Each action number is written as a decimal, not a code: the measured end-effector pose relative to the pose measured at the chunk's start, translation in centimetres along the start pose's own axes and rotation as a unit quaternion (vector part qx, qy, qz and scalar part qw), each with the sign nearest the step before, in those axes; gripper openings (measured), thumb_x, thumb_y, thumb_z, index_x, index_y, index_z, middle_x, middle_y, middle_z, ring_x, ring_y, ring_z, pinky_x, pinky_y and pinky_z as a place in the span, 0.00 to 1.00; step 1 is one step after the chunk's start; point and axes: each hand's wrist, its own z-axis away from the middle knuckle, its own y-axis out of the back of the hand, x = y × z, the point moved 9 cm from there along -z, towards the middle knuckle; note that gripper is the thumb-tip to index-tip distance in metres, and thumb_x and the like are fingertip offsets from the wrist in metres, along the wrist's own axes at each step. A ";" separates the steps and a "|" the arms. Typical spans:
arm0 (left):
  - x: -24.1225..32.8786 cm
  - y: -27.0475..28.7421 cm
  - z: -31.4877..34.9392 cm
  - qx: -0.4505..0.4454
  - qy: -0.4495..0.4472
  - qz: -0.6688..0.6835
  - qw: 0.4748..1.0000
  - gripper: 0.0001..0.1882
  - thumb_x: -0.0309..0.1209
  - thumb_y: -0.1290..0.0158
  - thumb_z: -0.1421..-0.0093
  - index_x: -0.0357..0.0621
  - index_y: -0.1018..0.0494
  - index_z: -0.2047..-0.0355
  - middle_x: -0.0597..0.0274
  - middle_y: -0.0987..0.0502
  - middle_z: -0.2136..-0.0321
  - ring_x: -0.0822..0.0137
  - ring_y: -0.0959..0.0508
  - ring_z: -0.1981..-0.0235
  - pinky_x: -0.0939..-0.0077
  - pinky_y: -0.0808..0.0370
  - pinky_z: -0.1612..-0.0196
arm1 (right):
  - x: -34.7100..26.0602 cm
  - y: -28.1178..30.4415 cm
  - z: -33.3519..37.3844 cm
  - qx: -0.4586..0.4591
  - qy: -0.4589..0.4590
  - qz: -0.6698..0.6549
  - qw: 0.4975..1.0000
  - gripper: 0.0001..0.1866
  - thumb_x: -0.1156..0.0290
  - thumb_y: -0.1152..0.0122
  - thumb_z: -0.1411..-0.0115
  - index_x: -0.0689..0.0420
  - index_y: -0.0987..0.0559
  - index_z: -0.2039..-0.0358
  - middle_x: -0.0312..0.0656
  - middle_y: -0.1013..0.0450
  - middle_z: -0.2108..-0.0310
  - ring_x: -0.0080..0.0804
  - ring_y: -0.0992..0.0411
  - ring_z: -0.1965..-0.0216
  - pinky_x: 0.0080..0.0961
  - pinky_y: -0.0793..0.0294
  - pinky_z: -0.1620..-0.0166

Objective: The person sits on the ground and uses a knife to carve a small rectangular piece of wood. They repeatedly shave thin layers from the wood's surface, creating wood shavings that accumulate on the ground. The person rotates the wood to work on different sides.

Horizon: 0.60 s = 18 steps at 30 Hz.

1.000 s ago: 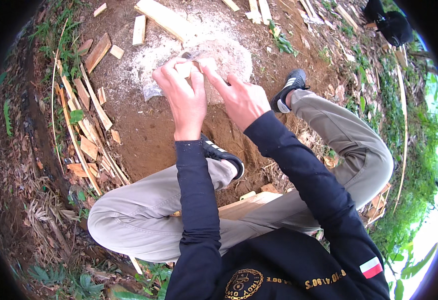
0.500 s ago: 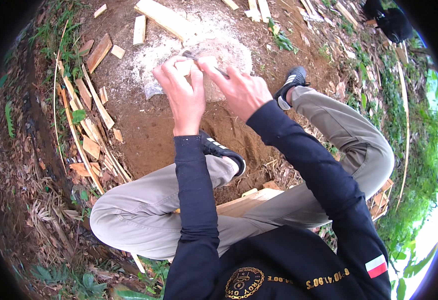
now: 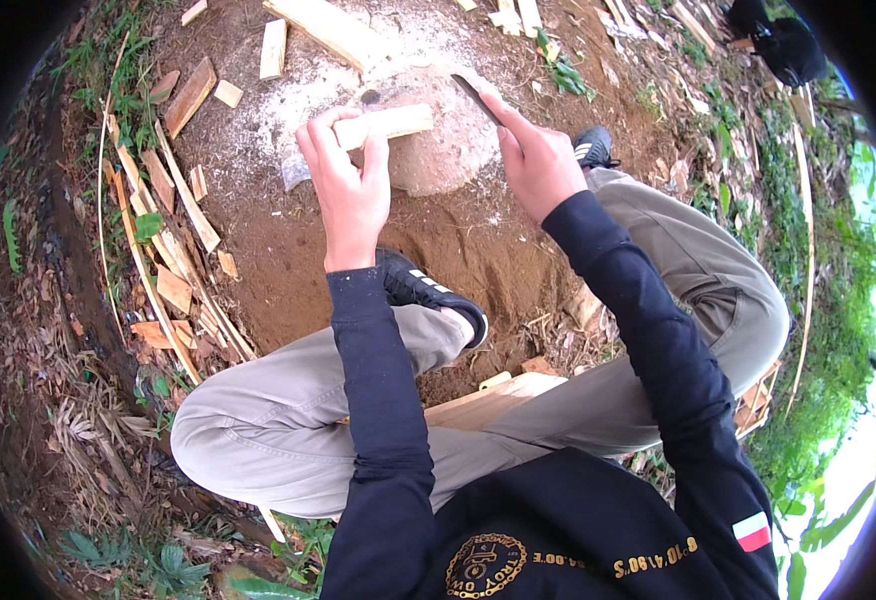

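Observation:
My left hand (image 3: pixel 345 190) is closed on one end of a short, pale wooden stick (image 3: pixel 398 122), held level with its free end pointing right. In my right hand (image 3: pixel 546 165) is a knife (image 3: pixel 476 100) with a dark, slim blade pointing up and to the left, apart from the wood. The fingers wrap its grip, so most of the handle is hidden. Below both hands lies a flat, pinkish-grey stone (image 3: pixel 438 170), partly covered by the stick. Whitish dust and shavings surround it.
A larger pale board (image 3: pixel 328 32) lies beyond the stone. Long wooden strips and offcuts (image 3: pixel 190 205) are strewn at left. A wide wooden board (image 3: pixel 488 402) rests under my legs. My shoes (image 3: pixel 428 295) flank the bare soil. A dark object (image 3: pixel 793 50) sits at far right.
My right hand has drawn the knife off the wood and swung right, apart from my left hand. The wooden stick, mostly hidden before, now shows along its length.

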 end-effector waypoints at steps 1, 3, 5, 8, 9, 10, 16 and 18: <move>0.2 0.2 0.1 0.012 -0.011 -0.002 1.000 0.16 0.29 0.42 0.40 0.40 0.33 0.55 0.59 0.33 0.59 0.67 0.28 0.61 0.73 0.28 0.58 | -0.1 0.0 -0.2 -0.011 -0.034 -0.092 0.995 0.29 0.75 0.49 0.35 0.44 0.35 0.34 0.38 0.31 0.83 0.26 0.30 0.83 0.30 0.29 0.75; 0.3 0.2 0.3 0.011 -0.008 -0.001 1.000 0.16 0.29 0.40 0.41 0.40 0.33 0.56 0.58 0.31 0.58 0.66 0.27 0.59 0.72 0.28 0.56 | -0.2 -1.3 -0.1 -0.064 -0.116 -0.257 0.957 0.25 0.71 0.50 0.31 0.44 0.34 0.34 0.29 0.36 0.84 0.17 0.36 0.83 0.23 0.34 0.77; 0.3 0.3 0.7 0.011 -0.001 0.010 1.000 0.17 0.28 0.38 0.42 0.40 0.33 0.57 0.57 0.29 0.57 0.66 0.26 0.57 0.72 0.28 0.54 | -1.1 -2.7 0.4 -0.108 -0.174 -0.356 0.912 0.25 0.71 0.51 0.31 0.44 0.35 0.33 0.27 0.35 0.83 0.16 0.36 0.84 0.22 0.34 0.77; -0.2 0.4 1.0 0.026 0.006 0.051 0.998 0.17 0.26 0.37 0.43 0.40 0.32 0.59 0.55 0.26 0.55 0.66 0.25 0.53 0.71 0.27 0.51 | -0.8 -2.8 0.1 -0.067 -0.147 -0.320 0.934 0.22 0.71 0.47 0.35 0.48 0.29 0.40 0.39 0.29 0.82 0.24 0.29 0.80 0.28 0.27 0.71; -0.5 0.4 1.2 0.040 0.009 0.071 0.997 0.16 0.25 0.36 0.44 0.40 0.32 0.60 0.54 0.26 0.55 0.66 0.25 0.53 0.70 0.28 0.50 | -1.0 -2.4 0.1 -0.036 -0.130 -0.276 0.952 0.21 0.71 0.47 0.36 0.50 0.28 0.41 0.39 0.28 0.81 0.23 0.28 0.80 0.28 0.27 0.71; -0.8 0.4 1.3 0.053 0.012 0.092 0.994 0.16 0.24 0.36 0.44 0.40 0.32 0.60 0.54 0.25 0.55 0.66 0.25 0.52 0.70 0.28 0.48 | -1.2 -1.9 0.1 -0.004 -0.113 -0.231 0.966 0.20 0.72 0.46 0.36 0.52 0.27 0.43 0.39 0.27 0.80 0.22 0.28 0.80 0.27 0.27 0.71; -1.4 1.5 2.2 0.162 -0.003 0.082 0.983 0.17 0.22 0.34 0.48 0.40 0.31 0.64 0.58 0.25 0.62 0.66 0.24 0.58 0.69 0.28 0.49 | 0.9 -4.0 0.6 -0.083 -0.174 -0.361 0.912 0.19 0.74 0.41 0.37 0.54 0.28 0.46 0.35 0.26 0.76 0.19 0.33 0.82 0.17 0.33 0.79; -1.1 0.4 2.4 0.077 0.058 -0.022 0.995 0.19 0.27 0.32 0.51 0.41 0.31 0.65 0.57 0.27 0.64 0.62 0.24 0.62 0.67 0.26 0.57 | 1.7 -4.4 1.4 -0.098 -0.245 -0.436 0.860 0.18 0.70 0.40 0.37 0.57 0.27 0.47 0.33 0.28 0.80 0.17 0.34 0.84 0.18 0.35 0.80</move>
